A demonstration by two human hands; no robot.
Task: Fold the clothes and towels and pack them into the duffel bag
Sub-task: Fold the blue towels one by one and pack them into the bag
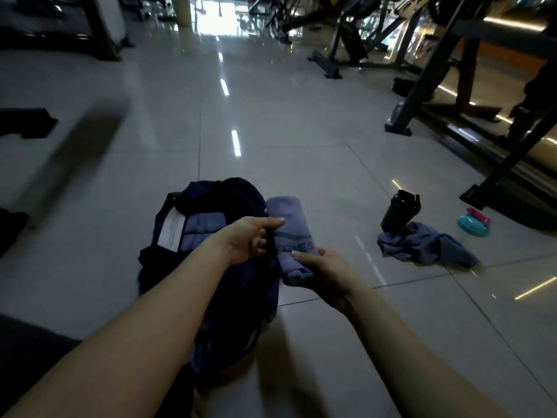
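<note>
Toward the left of the floor an open navy duffel bag (229, 188) is laid with its mouth spread and a folded blue piece (205, 227) already inside, presumably so the next item can be dropped straight in. At the bag's right rim a rolled blue towel (291, 233) is held in both hands, pinched near its upper part by the left hand (250, 239) and clasped at its lower end by the right hand (322, 273), apparently to keep the roll tight before packing. Farther right on the floor a crumpled blue cloth (428, 245) is seen unfolded against a black shaker bottle (399, 211), and is judged to be awaiting folding.
</note>
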